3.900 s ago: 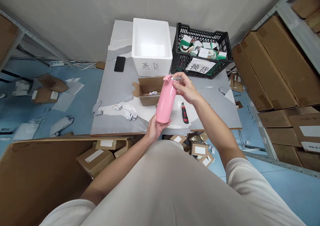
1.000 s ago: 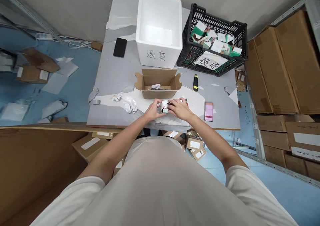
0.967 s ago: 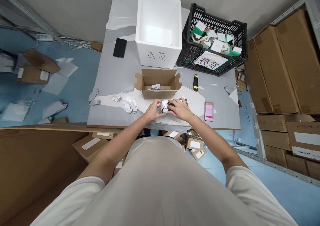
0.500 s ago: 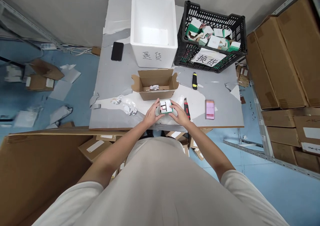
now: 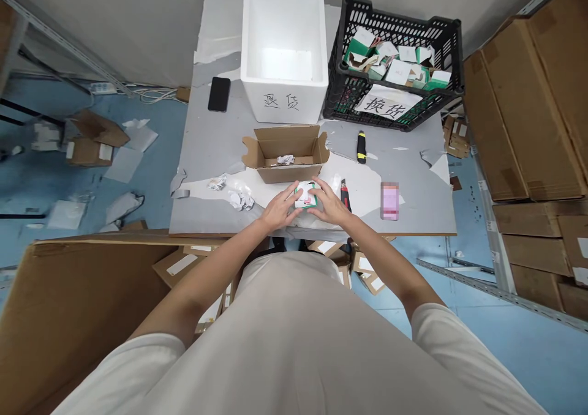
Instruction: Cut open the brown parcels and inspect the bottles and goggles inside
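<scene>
A small white-and-green carton [image 5: 305, 196] is between my two hands near the table's front edge. My left hand [image 5: 279, 209] grips its left side, thumb low and fingers over the far edge. From the right, my right hand [image 5: 331, 204] holds it with fingers curled at the top. Just beyond it stands an open brown cardboard box [image 5: 287, 174] with a crumpled paper [image 5: 285, 159] inside. A red-and-black box cutter [image 5: 345, 196] lies beside my right hand. To the left of my left hand lie crumpled paper balls [image 5: 241, 200].
At the back stand a white foam box [image 5: 285, 100] and a black plastic crate [image 5: 337, 97] filled with small white-and-green cartons. A black phone [image 5: 219, 94], a yellow-and-black cutter [image 5: 361, 147] and a pink-screened phone [image 5: 390, 201] lie on the table [image 5: 206, 139]. Large cartons [image 5: 509, 109] rise at right.
The small carton's top looks different: the dark openings that showed are now mostly covered by white flaps, with a pink-red patch visible. My right fingers have moved over its top. The view shifted slightly.
</scene>
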